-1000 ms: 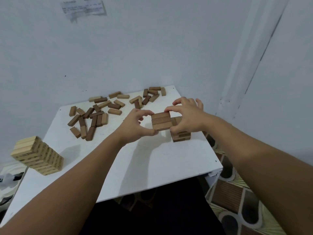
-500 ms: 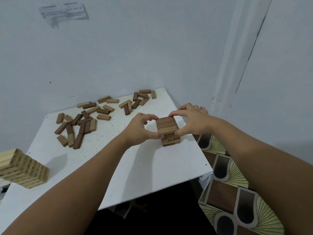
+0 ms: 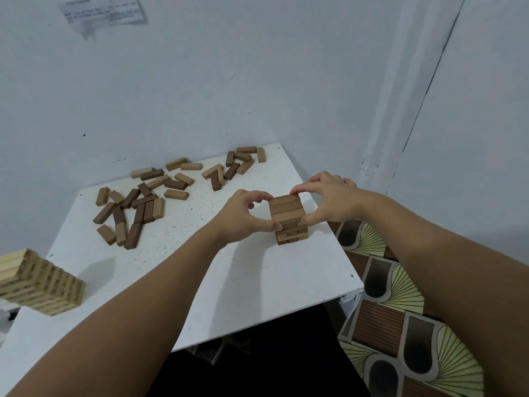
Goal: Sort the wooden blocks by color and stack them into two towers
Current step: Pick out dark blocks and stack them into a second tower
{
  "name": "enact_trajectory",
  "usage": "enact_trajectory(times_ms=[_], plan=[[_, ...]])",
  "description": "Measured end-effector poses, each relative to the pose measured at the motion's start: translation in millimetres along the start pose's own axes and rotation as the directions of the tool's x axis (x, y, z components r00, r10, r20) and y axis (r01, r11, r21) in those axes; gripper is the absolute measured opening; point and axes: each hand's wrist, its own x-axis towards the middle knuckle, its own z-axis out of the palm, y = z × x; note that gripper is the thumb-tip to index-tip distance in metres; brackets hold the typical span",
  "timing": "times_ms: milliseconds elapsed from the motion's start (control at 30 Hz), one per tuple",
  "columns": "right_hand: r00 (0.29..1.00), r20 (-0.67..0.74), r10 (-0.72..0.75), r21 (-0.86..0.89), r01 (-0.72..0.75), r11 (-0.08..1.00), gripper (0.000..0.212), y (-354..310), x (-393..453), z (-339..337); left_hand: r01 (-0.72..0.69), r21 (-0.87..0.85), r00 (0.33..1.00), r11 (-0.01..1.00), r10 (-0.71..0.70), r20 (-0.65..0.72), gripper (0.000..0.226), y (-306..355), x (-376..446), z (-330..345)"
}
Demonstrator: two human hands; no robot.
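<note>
A short brown tower (image 3: 289,222) stands near the right edge of the white table (image 3: 200,282). Its top layer is three brown blocks side by side. My left hand (image 3: 243,216) pinches that layer from the left with thumb and forefinger. My right hand (image 3: 326,200) pinches it from the right, forefinger on the far corner and thumb on the near one. A taller light-wood tower (image 3: 37,282) stands at the table's left edge. Several loose brown and tan blocks (image 3: 134,207) lie scattered at the back of the table.
A second small cluster of loose blocks (image 3: 237,164) lies at the back right corner by the wall. The table's right edge drops to a patterned floor (image 3: 400,310). A paper note (image 3: 103,10) is stuck high on the wall.
Both hands brought the three-block layer down from above and set it square on the brown tower. The view shifted slightly right.
</note>
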Motion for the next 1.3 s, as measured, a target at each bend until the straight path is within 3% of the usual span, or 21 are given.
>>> enact_trajectory(times_ms=[700, 1033, 1300], plan=[[0.999, 0.033, -0.002, 0.015, 0.001, 1.0, 0.072, -2, -2, -3, 0.022, -0.048, 1.0, 0.999, -0.021, 0.012, 0.071, 2, -2, 1], [0.999, 0.034, 0.0, -0.003, 0.0, 1.0, 0.083, -1, -6, -6, 0.022, -0.048, 1.0, 0.999, -0.021, 0.009, 0.078, -3, -1, 0], [0.999, 0.043, 0.017, 0.085, -0.02, 0.996, 0.088, -4, -8, -8, 0.037, -0.07, 0.999, 0.997, -0.036, 0.006, 0.086, -7, -3, -3]])
